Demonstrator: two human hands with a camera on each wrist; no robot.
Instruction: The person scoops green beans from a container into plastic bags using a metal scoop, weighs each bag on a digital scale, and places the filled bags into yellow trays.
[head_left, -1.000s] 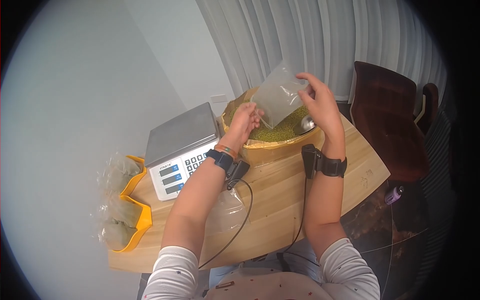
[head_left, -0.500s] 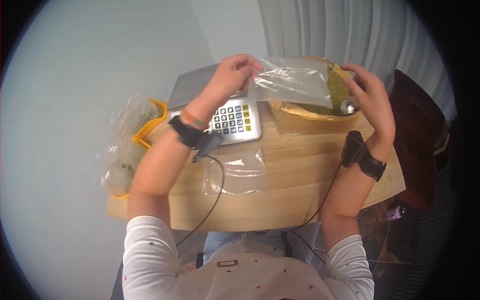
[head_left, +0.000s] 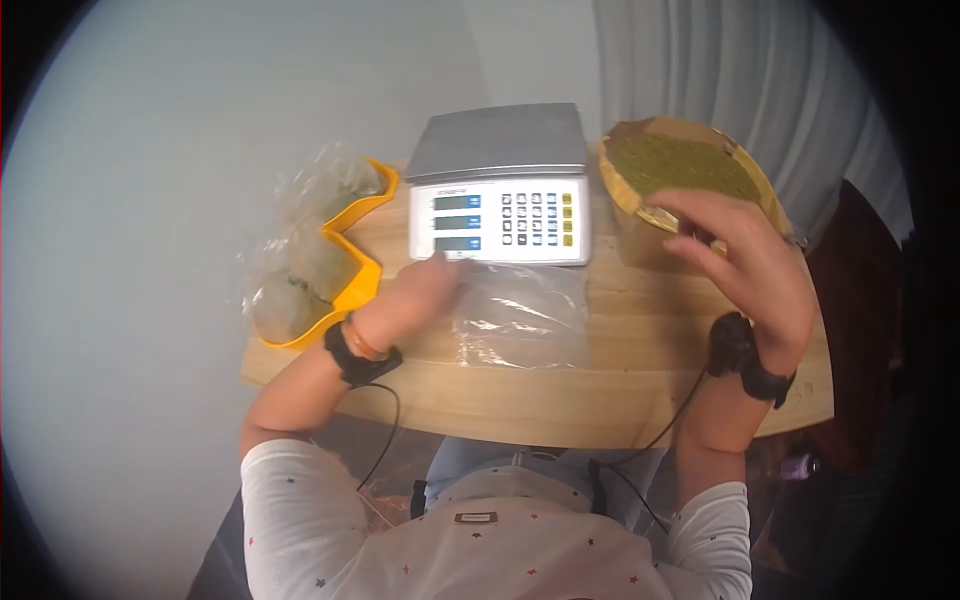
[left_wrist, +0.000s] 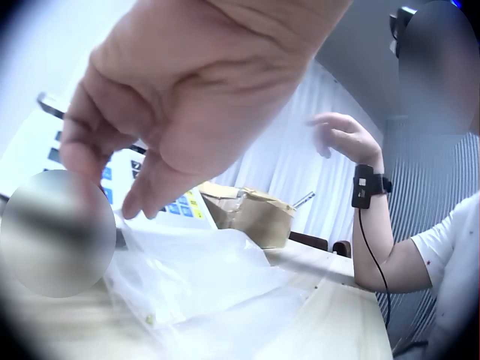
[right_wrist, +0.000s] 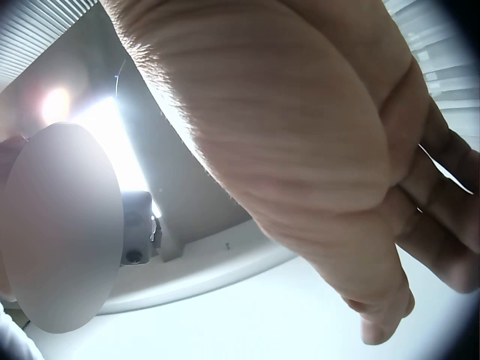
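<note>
My left hand [head_left: 415, 295], blurred, is low over the table with fingers curled at the upper left corner of a clear plastic bag [head_left: 525, 325]. In the left wrist view, the bag [left_wrist: 202, 277] spreads from the fingertips across the wood, its layers loosely rumpled. Its top edge lies close to the front of the white digital scale [head_left: 500, 222]. My right hand [head_left: 745, 255] hovers in front of the box of green beans [head_left: 685, 165], fingers loosely bent and nothing between them. A metal handle [left_wrist: 304, 200] sticks out of the box in the left wrist view.
On the left, yellow holders [head_left: 358, 290] stand with filled plastic bags [head_left: 290, 305] in them. The scale's grey pan [head_left: 500, 140] is behind its keypad. Cables hang from both wrist cameras. A dark chair [head_left: 865, 310] and a purple can [head_left: 800, 466] are beyond the table's right side.
My left hand has moved from over the bean box, with the bag, down to the table in front of the scale. The right hand has let go of the bag and drawn back. The view has turned left.
</note>
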